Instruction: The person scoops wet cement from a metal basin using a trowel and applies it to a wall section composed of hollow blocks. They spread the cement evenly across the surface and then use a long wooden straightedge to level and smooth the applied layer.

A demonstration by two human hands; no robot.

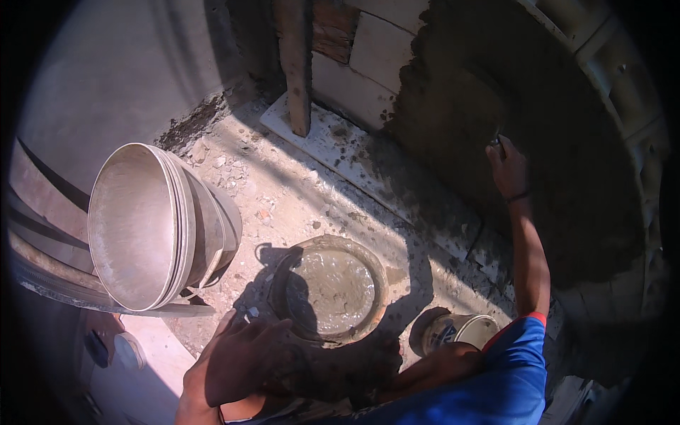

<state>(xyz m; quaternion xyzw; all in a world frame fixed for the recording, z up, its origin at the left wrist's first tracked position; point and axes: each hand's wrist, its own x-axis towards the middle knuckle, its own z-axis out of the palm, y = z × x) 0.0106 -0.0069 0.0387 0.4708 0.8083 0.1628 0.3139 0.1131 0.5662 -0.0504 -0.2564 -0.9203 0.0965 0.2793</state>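
Right hand (508, 170) by wall (443, 95), tub (380, 283), bucket (207, 234), post (294, 64)

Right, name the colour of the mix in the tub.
The mix is grey-brown, best seen in the head view.

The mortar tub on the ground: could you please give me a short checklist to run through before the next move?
1. Wet mortar available in the tub: ok, a grey, glistening mix shows inside.
2. Right hand gripping the tool: ok, its fingers close around the handle.
3. Tool loaded with mortar: cannot tell, that area is too dark.
4. Left hand free: cannot tell, its palm is hidden.
5. Dark coat covering the whole wall: not ok, pale blocks show bare beside it.
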